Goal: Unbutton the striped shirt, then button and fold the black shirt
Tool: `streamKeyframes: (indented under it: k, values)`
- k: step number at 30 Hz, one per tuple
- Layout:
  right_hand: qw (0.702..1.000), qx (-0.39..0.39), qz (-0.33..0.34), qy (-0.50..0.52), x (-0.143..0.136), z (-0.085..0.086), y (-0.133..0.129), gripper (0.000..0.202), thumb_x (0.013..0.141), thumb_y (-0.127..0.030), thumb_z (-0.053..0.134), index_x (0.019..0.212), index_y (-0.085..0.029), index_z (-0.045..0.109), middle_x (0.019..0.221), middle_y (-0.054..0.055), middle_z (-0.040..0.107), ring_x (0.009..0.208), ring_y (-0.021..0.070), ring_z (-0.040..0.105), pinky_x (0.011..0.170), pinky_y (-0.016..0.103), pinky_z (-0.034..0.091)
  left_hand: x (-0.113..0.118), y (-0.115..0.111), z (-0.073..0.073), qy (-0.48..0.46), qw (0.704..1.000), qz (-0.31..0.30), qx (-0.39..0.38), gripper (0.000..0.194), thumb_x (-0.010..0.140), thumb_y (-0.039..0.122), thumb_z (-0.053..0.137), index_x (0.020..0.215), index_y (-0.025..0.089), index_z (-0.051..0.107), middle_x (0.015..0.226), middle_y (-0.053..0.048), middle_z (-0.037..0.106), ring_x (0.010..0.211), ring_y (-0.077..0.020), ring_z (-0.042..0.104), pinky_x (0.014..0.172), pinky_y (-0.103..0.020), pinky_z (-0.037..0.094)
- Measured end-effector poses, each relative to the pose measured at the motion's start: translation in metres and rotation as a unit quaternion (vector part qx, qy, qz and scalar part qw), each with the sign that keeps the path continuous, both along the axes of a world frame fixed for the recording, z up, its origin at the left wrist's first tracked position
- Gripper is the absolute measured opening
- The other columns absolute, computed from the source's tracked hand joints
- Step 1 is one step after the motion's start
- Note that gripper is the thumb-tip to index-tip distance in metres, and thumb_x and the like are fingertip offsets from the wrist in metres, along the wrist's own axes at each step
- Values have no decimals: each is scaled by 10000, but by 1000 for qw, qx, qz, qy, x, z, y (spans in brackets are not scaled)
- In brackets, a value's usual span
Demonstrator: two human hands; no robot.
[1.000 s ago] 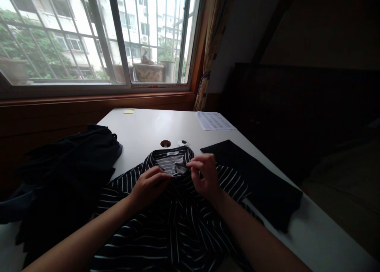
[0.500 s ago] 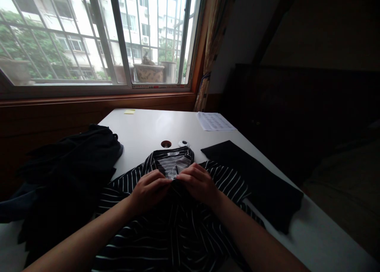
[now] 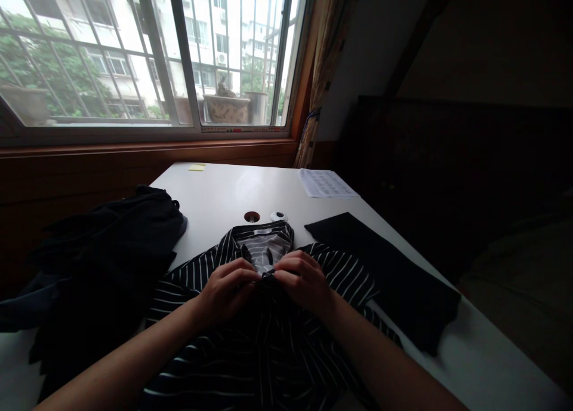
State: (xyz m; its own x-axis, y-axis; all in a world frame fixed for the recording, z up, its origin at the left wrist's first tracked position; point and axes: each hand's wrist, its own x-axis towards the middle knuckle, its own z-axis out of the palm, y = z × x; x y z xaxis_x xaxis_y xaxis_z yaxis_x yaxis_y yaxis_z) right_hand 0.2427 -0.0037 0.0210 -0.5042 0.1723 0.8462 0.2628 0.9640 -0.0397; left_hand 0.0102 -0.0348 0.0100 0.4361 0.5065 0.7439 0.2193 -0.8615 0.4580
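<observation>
A black shirt with white stripes (image 3: 201, 366) lies front up on the white table, its collar at the far end. My left hand (image 3: 229, 288) pinches the shirt's front edge just below the collar opening. On the other side of the opening, my right hand (image 3: 304, 281) grips the opposite edge between thumb and fingers. The fingertips of both hands are a small gap apart. Whether a button sits between them is too dark to make out. The pale inside of the collar shows beyond my fingers.
Dark clothes (image 3: 111, 250) are heaped on the left of the white table (image 3: 215, 190). A folded black garment (image 3: 385, 267) lies at the right. Farther back are printed papers (image 3: 329, 184), a yellow sticky note (image 3: 197, 167), a cable hole (image 3: 252, 217) and its white cover (image 3: 278, 217).
My right hand has shifted slightly to the right, widening the gap between my fingertips. Both hands keep their hold on the shirt's front; the view has moved a little.
</observation>
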Motion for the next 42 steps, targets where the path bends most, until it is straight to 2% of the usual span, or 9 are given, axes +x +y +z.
streamKeyframes:
  k: [3,6,8,10,15,20,25,32,42]
  values:
    - [1000,22,1,-15,0,0,-1,197,928,-89,606,1051,-242,603,994,23,672,920,162,626,797,321,568,1,1,2,-16,997,-15,-71,236,956,108,512,1161,179,605,1069,-108,636,946,-187,634,812,-319,538]
    - [999,34,-7,-22,0,-2,-2,197,907,-72,621,1027,-228,610,996,25,667,942,168,612,821,321,556,4,4,1,-2,993,-42,-114,281,943,152,578,1221,191,587,1134,-109,638,982,-194,627,843,-324,528]
    - [999,42,-26,-19,1,-3,-3,214,886,-63,638,1017,-230,617,990,21,654,948,173,590,848,331,543,5,6,-1,7,991,-45,-128,293,925,173,621,1216,194,594,1079,-88,656,931,-182,634,815,-302,525]
    - [997,50,-50,-14,0,-4,-3,218,877,-75,647,1013,-244,623,984,16,638,942,175,565,854,339,529,5,8,-5,3,991,-23,-130,244,914,170,640,1155,195,617,982,-57,669,861,-164,639,769,-272,520]
    - [995,54,-87,-16,-1,-2,-2,214,869,-93,632,1007,-256,620,1010,24,598,947,184,526,831,335,499,5,9,-8,-12,994,40,-102,112,886,143,661,990,178,640,845,-21,655,737,-134,627,681,-230,504]
    - [993,62,-101,-26,-1,-2,-3,252,888,-174,658,1108,-293,630,1019,27,605,943,201,526,837,362,474,8,7,-3,-13,997,59,-56,60,875,128,648,907,171,621,779,-9,630,673,-120,599,626,-211,488]
    - [986,92,-117,-68,-1,-5,-3,272,898,-206,704,1141,-322,664,887,-1,652,837,183,547,790,343,441,9,6,-4,-3,997,69,-30,64,880,107,626,896,166,611,777,-17,611,659,-119,589,602,-205,481]
    - [996,27,-43,-72,-3,-2,1,171,961,-124,586,1059,-251,644,892,-7,688,734,136,593,713,308,457,8,6,-8,0,997,80,2,79,893,102,618,927,169,598,796,-26,620,675,-121,598,613,-209,491]
    - [999,-41,-13,-32,-7,1,1,144,954,-120,561,1014,-219,646,870,26,684,737,151,612,720,328,479,7,4,-8,6,993,107,53,90,916,110,598,980,173,590,807,-25,620,684,-120,615,618,-209,520]
